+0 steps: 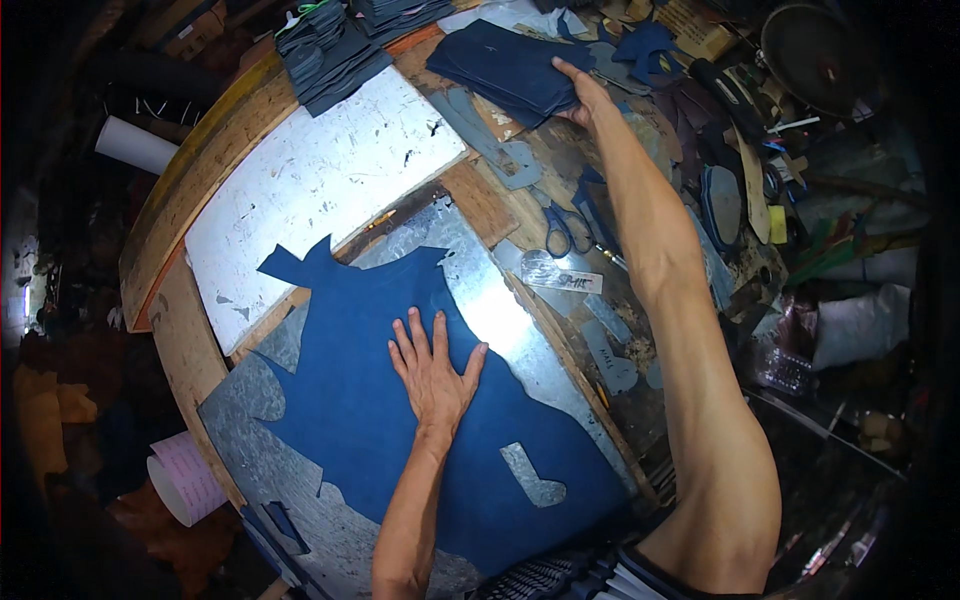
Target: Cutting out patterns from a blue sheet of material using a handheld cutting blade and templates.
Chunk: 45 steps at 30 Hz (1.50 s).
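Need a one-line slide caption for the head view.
Left hand, fingers spread, on a blue sheet; right hand gripping a stack of dark blue pieces.

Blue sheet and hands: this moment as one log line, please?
Left hand: spread on blue sheet | right hand: gripping dark blue stack | scissors: on workbench

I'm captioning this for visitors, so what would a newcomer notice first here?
A big, ragged-edged blue sheet fills the lower middle beneath the left hand. At top centre, the right hand grips a stack of dark blue pieces; a white board lies at upper left.
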{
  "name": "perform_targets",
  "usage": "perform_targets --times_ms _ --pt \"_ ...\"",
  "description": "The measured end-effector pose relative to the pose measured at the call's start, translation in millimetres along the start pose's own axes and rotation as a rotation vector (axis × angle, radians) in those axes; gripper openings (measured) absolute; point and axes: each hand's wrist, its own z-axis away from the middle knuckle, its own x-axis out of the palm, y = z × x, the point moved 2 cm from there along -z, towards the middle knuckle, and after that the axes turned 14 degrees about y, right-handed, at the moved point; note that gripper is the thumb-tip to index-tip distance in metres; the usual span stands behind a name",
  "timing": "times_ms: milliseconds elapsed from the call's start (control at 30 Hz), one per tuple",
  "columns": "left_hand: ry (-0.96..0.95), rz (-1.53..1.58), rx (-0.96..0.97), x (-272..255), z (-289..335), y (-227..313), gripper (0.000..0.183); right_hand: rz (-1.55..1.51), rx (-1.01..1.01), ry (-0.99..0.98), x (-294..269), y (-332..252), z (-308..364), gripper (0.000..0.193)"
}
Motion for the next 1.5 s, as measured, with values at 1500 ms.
perform_targets --times_ms 1500 --pt "0.019 -0.013 0.008 -1.1 1.6 -4.4 0.076 0.219 0.003 -0.153 116.7 107.5 163.7 0.070"
